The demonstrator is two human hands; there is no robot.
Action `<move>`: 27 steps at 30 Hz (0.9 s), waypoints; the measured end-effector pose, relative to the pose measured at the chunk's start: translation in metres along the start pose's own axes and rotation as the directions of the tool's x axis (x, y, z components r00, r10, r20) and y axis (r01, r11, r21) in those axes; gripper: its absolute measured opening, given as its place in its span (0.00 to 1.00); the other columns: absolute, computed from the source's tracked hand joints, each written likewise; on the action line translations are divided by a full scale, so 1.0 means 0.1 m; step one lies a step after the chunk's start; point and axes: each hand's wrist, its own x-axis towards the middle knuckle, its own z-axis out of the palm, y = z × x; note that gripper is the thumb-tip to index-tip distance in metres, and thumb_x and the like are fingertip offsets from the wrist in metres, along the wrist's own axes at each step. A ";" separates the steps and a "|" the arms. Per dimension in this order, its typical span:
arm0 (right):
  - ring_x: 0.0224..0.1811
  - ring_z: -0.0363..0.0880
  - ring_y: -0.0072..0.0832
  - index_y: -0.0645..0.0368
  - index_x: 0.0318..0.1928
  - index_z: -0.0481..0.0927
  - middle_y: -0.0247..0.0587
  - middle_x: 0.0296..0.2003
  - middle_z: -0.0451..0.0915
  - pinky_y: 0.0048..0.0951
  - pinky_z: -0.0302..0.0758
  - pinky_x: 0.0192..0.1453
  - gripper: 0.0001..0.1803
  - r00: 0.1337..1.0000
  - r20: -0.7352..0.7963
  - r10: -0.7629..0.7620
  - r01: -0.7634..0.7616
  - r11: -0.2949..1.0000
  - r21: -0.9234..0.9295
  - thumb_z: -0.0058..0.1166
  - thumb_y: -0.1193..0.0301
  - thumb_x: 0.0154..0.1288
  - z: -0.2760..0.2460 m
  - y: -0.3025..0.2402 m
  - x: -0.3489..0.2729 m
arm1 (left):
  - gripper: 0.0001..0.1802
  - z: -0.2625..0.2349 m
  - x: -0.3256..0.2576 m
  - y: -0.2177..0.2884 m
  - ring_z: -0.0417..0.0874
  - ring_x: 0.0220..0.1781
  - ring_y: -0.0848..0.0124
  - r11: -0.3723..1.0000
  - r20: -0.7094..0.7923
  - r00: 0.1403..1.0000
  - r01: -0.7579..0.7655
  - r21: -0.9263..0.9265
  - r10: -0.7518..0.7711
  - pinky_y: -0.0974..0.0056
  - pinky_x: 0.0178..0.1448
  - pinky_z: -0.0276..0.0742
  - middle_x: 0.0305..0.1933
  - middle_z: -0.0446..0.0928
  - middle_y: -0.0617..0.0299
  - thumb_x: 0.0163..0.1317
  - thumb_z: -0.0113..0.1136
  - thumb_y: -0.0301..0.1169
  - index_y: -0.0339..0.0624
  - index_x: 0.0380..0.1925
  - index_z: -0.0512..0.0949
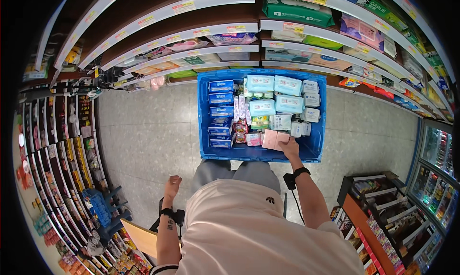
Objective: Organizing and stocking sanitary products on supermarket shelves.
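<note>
A blue plastic crate (262, 156) stands on the floor in front of my legs, filled with soft packs. My right hand (289, 147) reaches into its near side, fingers closed on a pink pack (282, 138). A second pink pack (270, 139) sits against its left side; whether the hand holds both I cannot tell. Around them lie a small pink-and-white pack (253, 140), small white packs (300, 128) and a green-and-yellow pack (260, 122). My left hand (173, 185) hangs left of my body, fingers loosely curled, with nothing visible in it.
Dark blue packs (221, 111) line the crate's left side; light blue packs (290, 104) fill its upper middle. Shelves of packaged goods (297, 11) rise beyond the crate, more shelving (57, 179) at left. A blue stool (98, 208), a display rack (378, 203) and glass-door coolers (433, 179) stand around.
</note>
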 end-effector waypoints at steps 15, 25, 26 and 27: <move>0.64 0.61 0.52 0.58 0.66 0.67 0.57 0.59 0.66 0.55 0.60 0.63 0.35 0.825 -0.191 -0.532 0.424 0.807 -0.412 0.57 0.53 0.63 -0.33 0.03 -0.79 | 0.25 0.40 -0.28 0.33 0.84 0.50 0.57 0.998 -0.030 0.999 0.021 0.059 -0.019 0.57 0.54 0.78 0.47 0.83 0.47 0.62 0.64 0.43 0.34 0.50 0.77; 0.64 0.64 0.50 0.49 0.64 0.73 0.53 0.60 0.70 0.61 0.57 0.61 0.32 0.795 -0.037 -0.606 0.504 0.693 -0.516 0.50 0.43 0.66 -0.50 0.55 -0.90 | 0.26 0.76 -0.51 0.00 0.84 0.50 0.55 0.999 -0.102 0.995 0.016 -0.051 -0.021 0.56 0.54 0.78 0.47 0.83 0.46 0.59 0.64 0.45 0.33 0.48 0.79; 0.64 0.64 0.50 0.49 0.63 0.74 0.52 0.60 0.70 0.62 0.57 0.61 0.32 0.796 -0.016 -0.606 0.510 0.683 -0.523 0.49 0.43 0.67 -0.48 0.59 -0.88 | 0.27 0.79 -0.53 -0.03 0.84 0.50 0.55 0.999 -0.103 0.994 0.020 -0.050 -0.025 0.56 0.55 0.78 0.46 0.83 0.47 0.59 0.63 0.46 0.33 0.48 0.79; 0.64 0.64 0.50 0.48 0.63 0.74 0.52 0.61 0.70 0.63 0.57 0.61 0.32 0.796 0.003 -0.605 0.514 0.674 -0.531 0.48 0.43 0.67 -0.49 0.60 -0.87 | 0.27 0.84 -0.53 -0.08 0.84 0.50 0.55 0.999 -0.102 0.994 0.022 -0.050 -0.027 0.56 0.55 0.77 0.46 0.84 0.47 0.59 0.63 0.46 0.33 0.48 0.79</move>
